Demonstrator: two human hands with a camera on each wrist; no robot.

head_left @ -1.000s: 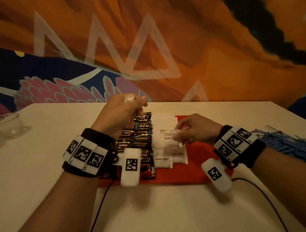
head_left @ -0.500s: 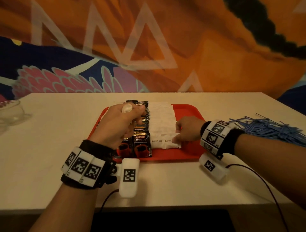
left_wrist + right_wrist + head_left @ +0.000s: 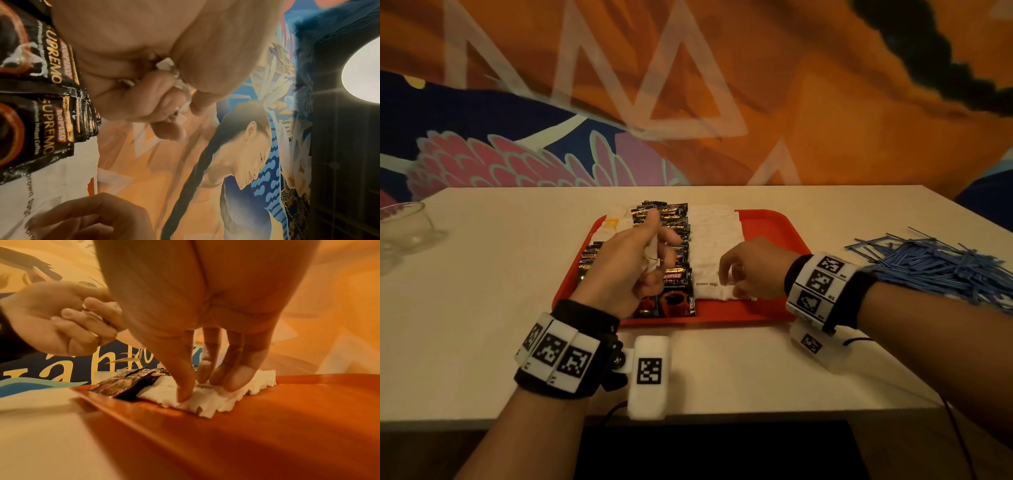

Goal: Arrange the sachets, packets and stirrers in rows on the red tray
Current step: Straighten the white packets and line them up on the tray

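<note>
The red tray (image 3: 774, 219) holds rows of black coffee packets (image 3: 678, 291) and white brown-sugar sachets (image 3: 714, 240). My left hand (image 3: 654, 260) hovers over the coffee packets and grips a small bunch of white sachets (image 3: 174, 76) between thumb and curled fingers. My right hand (image 3: 729, 277) reaches down onto the front sugar sachet (image 3: 211, 399); its straight fingertips (image 3: 185, 395) press on it. A loose pile of blue stirrers (image 3: 935, 263) lies on the table right of the tray.
A clear glass bowl (image 3: 404, 229) stands at the table's far left. The right part of the tray (image 3: 267, 434) is bare red. The table's near edge (image 3: 722, 416) runs just below my wrists. A painted wall rises behind the table.
My right hand has lowered its sugar sachet onto the front of the white row and now presses it flat. My left hand still holds its sachets. The view has pulled back.
</note>
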